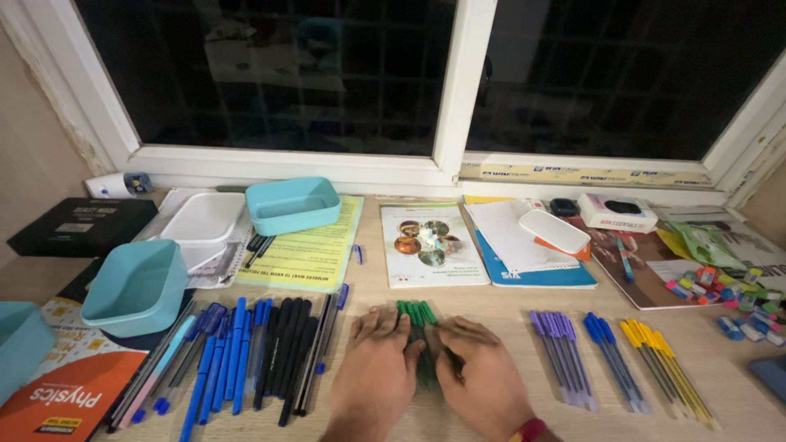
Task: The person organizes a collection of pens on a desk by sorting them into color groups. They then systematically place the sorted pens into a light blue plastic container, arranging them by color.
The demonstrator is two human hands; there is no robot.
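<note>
Two hands — left (pixel 375 372), right (pixel 481 376) — flat, green pens (pixel 417 315) bunched between them

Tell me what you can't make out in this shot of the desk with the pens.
- Head view: most of the green pens are hidden under the left hand and right hand; their count is unclear.
- The teal box is cut off by the left edge.
- Through the window, only darkness and dim reflections.
- The small erasers are too small to count.

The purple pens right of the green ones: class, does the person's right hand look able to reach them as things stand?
Probably yes. The right hand rests on the green pens, and only bare table lies between it and the purple pens.
</note>
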